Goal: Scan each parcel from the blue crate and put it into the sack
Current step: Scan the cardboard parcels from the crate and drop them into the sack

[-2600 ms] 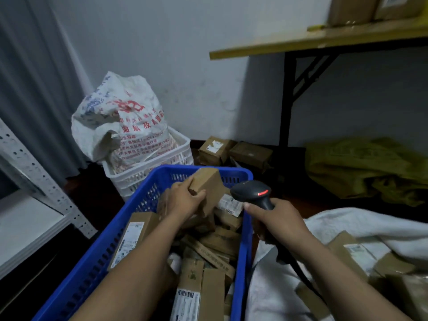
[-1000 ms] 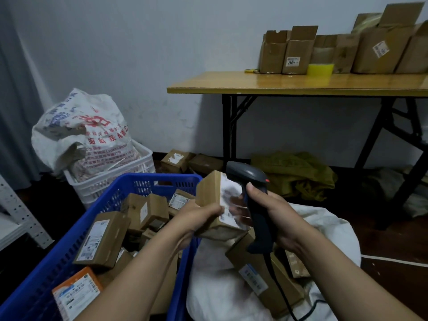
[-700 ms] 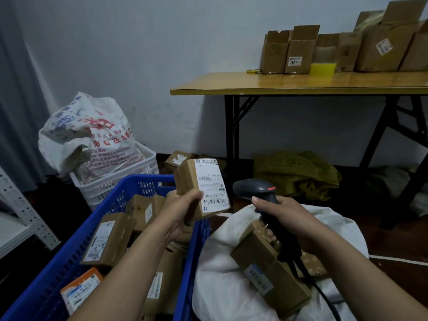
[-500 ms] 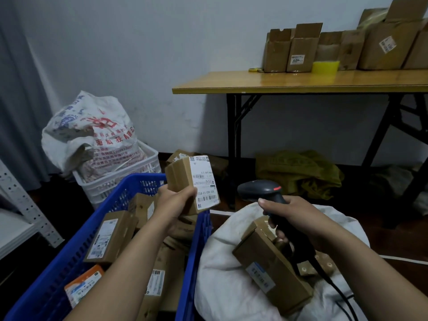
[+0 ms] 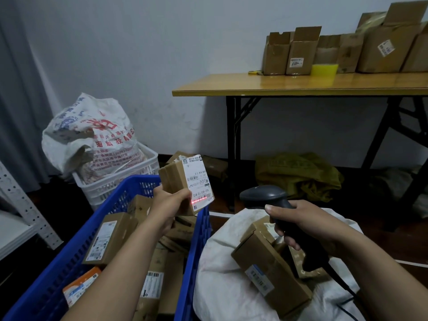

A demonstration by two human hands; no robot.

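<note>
Left hand (image 5: 172,202) grips small cardboard parcel (image 5: 176,179), fingers curled round its lower end, above far right corner of blue crate (image 5: 67,260); label faces right. New since half a second ago: red scan line (image 5: 199,199) crosses barcode. Right hand (image 5: 301,221) clenches barcode scanner (image 5: 266,195) handle, above white sack (image 5: 220,286) holding boxes.

Can't see most of left hand (image 5: 170,205) fingertips, tucked behind parcel (image 5: 178,181); its label's fine print too small for me to read. Grip of scanner (image 5: 264,195) buried in right hand (image 5: 301,221); cable (image 5: 342,283) slips out of sight by right forearm. My view cuts blue crate (image 5: 195,251) at bottom and left, lower parcels buried. Bottom edge cuts sack (image 5: 220,274); right edge cuts table (image 5: 301,85).
</note>
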